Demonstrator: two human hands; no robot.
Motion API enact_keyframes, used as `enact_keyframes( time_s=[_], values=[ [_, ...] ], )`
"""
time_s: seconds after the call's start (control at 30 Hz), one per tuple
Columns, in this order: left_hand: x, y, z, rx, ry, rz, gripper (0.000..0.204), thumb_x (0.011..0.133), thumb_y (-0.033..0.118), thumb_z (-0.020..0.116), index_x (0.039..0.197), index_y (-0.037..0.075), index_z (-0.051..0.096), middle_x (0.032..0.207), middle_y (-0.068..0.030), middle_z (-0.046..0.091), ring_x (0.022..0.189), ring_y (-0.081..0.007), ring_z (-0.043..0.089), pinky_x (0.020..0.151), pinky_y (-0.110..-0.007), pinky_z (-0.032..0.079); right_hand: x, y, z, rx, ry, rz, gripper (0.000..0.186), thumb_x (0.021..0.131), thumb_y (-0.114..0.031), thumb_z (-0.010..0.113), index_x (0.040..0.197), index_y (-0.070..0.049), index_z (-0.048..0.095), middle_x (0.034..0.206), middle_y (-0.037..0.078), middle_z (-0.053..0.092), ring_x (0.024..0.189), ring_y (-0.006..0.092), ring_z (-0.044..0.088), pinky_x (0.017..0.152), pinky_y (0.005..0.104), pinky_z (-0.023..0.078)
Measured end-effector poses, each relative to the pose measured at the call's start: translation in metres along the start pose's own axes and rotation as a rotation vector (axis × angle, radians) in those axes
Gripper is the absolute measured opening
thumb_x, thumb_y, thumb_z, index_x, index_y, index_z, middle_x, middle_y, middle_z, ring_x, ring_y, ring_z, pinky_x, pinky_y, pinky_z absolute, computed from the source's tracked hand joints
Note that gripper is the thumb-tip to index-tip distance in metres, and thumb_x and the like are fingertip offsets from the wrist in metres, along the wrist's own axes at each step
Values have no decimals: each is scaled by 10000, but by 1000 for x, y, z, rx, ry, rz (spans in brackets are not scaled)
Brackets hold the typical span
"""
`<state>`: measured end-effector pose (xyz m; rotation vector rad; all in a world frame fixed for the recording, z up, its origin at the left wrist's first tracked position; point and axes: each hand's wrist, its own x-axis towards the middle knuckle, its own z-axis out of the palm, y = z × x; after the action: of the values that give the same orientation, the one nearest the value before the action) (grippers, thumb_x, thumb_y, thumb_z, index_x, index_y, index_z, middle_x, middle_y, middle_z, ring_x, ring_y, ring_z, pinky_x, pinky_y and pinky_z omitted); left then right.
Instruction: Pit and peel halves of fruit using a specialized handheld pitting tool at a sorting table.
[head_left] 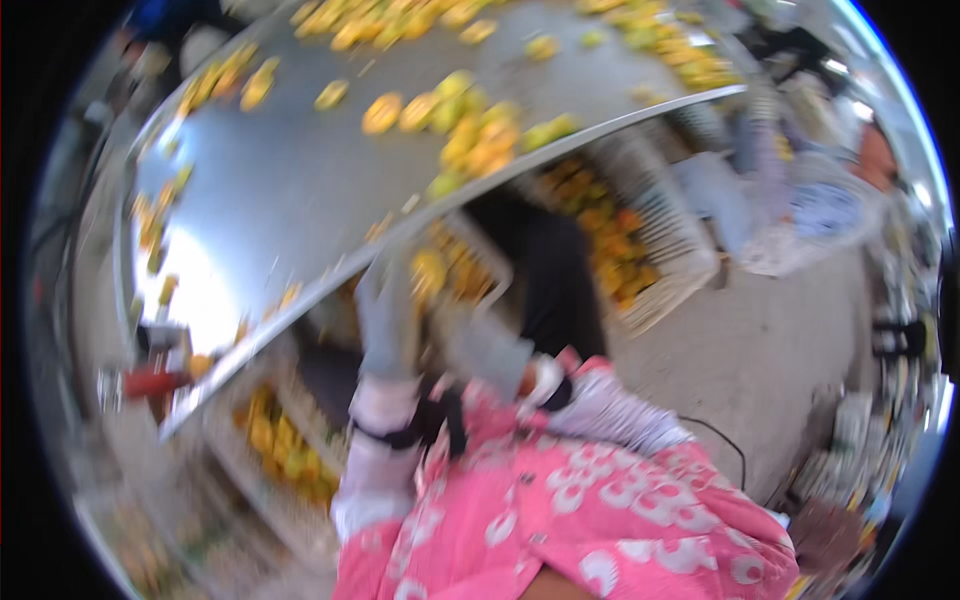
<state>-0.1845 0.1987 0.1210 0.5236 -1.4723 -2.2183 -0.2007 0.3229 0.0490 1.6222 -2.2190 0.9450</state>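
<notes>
My left hand [390, 310], in a pale grey glove, is raised just below the steel table's near edge [300, 298], beside a yellow fruit piece [428, 270]; motion blur hides whether it grips it. My right hand [482, 350], also gloved, is lower and to the right, its fingers smeared. Just beyond both hands, under the edge, sits a white crate [497, 280] of orange-yellow pieces. On the tilted-looking steel top lie yellow and greenish cut fruits [470, 140], in a pile near the edge and scattered farther back.
A larger white crate of fruit [650, 305] stands right, another [240, 465] lower left. A red object [145, 382] is at the table's left corner. White bags [800, 220] lie right; a cable [735, 450] crosses the floor. A dark-clothed person [175, 30] is at top left.
</notes>
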Motion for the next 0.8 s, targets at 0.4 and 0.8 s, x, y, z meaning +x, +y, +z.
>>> enact_keyframes(
  time_s=[0.4,0.8],
  values=[
    [14,0,-7,-8,-393,-237,433,1017,390,381,886,13,552,704,-103,603,571,-177,576,543,-290,496,22,-27,-38,1886,-200,1124,577,898,-717,384,801,-159,490,484,-80,337,322,57,281,300,217,237],
    [27,-33,-5,-368,-144,-430,439,973,525,456,1007,98,552,712,-7,551,575,-102,533,495,-218,468,15,14,11,3236,-775,681,487,979,-582,363,874,-132,518,554,-75,355,424,84,354,404,281,358]
  ],
)
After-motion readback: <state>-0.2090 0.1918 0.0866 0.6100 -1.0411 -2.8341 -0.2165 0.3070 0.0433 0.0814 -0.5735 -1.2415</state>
